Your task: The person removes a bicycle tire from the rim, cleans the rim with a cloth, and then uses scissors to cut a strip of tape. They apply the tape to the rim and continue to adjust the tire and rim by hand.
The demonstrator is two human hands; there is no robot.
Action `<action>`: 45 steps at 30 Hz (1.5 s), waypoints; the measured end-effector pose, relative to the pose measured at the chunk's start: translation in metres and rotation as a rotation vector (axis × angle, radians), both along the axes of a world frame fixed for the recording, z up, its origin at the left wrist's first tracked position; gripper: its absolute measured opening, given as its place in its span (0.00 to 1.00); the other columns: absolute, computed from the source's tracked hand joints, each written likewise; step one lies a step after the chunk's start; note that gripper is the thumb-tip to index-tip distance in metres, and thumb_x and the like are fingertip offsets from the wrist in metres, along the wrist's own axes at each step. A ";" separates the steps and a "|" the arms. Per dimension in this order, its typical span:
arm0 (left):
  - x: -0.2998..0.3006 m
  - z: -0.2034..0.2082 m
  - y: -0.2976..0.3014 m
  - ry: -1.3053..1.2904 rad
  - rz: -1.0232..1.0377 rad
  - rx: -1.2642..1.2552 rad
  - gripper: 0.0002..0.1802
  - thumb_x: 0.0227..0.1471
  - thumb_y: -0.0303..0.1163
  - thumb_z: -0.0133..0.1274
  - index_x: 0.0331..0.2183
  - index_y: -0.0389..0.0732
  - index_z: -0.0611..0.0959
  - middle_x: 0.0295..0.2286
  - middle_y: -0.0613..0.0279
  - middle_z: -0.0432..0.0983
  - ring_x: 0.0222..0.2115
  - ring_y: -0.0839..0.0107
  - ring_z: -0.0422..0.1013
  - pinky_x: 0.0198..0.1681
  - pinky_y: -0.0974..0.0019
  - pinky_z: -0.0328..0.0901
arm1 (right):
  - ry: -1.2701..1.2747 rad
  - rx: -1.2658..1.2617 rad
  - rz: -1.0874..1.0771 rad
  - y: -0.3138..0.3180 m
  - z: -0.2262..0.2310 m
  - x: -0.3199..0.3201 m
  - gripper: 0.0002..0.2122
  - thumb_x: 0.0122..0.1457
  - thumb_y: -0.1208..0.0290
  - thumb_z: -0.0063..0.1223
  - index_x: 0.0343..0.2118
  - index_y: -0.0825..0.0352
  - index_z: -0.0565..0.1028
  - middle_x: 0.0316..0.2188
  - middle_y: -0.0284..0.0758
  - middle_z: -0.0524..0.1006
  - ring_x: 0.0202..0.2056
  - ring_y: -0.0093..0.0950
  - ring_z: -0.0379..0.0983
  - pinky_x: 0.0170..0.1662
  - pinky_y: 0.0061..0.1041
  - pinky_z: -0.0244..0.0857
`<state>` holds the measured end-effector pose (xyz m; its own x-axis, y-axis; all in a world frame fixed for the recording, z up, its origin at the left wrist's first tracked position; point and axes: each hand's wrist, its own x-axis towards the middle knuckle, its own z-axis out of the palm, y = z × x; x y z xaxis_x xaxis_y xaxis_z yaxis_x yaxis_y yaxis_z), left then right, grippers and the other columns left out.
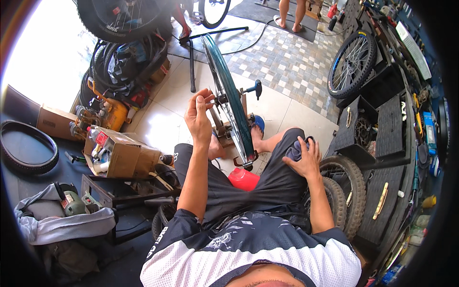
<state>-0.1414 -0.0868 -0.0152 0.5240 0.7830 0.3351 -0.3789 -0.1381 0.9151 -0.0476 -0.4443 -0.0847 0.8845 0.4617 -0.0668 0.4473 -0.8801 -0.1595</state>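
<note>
While the left hand curls upright near the wheel — grip unclear — the right hand clutches cloth; tiled floor ahead.

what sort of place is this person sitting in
Most likely a bicycle repair shop or workshop: a bike wheel with a teal tire stands upright between the person's legs, a loose black tire lies on the left, and another spoked wheel leans on the right.
</note>
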 end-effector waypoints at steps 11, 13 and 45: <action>0.018 0.013 -0.012 0.001 0.008 -0.033 0.20 0.73 0.40 0.46 0.52 0.34 0.81 0.47 0.52 0.81 0.48 0.64 0.78 0.47 0.64 0.71 | 0.125 0.464 -0.006 -0.058 -0.018 0.060 0.18 0.59 0.69 0.61 0.54 0.55 0.78 0.50 0.43 0.80 0.52 0.43 0.78 0.54 0.40 0.73; 0.022 0.013 -0.010 0.015 0.018 -0.010 0.20 0.73 0.41 0.45 0.51 0.35 0.81 0.49 0.54 0.80 0.50 0.64 0.76 0.49 0.63 0.71 | 0.008 0.619 -0.114 -0.070 0.001 0.075 0.17 0.58 0.74 0.59 0.51 0.58 0.79 0.43 0.43 0.83 0.47 0.44 0.80 0.50 0.39 0.74; 0.129 0.086 0.064 0.377 -0.062 0.110 0.41 0.62 0.47 0.61 0.67 0.37 0.65 0.59 0.47 0.69 0.56 0.60 0.68 0.61 0.58 0.62 | -0.580 0.403 -0.528 -0.203 0.152 0.112 0.31 0.62 0.57 0.65 0.65 0.65 0.70 0.49 0.45 0.79 0.52 0.44 0.74 0.56 0.42 0.66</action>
